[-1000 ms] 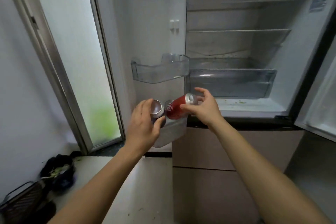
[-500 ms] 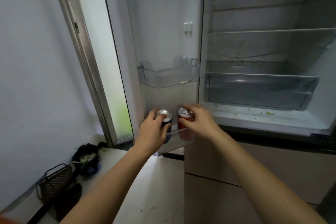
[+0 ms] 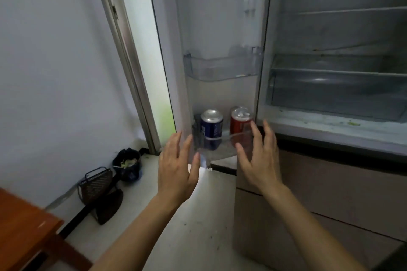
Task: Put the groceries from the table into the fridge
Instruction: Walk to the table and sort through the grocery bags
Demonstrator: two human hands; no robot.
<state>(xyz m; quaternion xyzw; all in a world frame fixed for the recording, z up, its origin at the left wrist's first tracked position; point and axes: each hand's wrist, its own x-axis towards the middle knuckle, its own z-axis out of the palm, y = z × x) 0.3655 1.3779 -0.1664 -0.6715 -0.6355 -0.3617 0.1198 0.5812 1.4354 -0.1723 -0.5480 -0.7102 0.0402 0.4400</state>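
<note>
Blue can (image 3: 211, 128) and red can (image 3: 240, 120) stand upright; left hand (image 3: 177, 168) and right hand (image 3: 259, 158) hover, each grip spread, empty.

The blue can (image 3: 211, 128) and the red can (image 3: 240, 120) were metal, their bare silver tops shiny and their printed sides glossy. They stood in a lower door bin (image 3: 222, 146) of clear, smooth plastic; the upper door bin (image 3: 222, 68) was the same transparent plastic, faintly hazy. The fridge's inner lining (image 3: 220, 17) looked like smooth white plastic with a dull sheen. The crisper drawer (image 3: 334, 92) had a translucent, glossy front. The table (image 3: 24, 226) corner was reddish-brown wood with a satin finish. The floor (image 3: 198, 226) was pale, smooth and speckled with dirt. The wall (image 3: 55, 72) was matt white.
</note>
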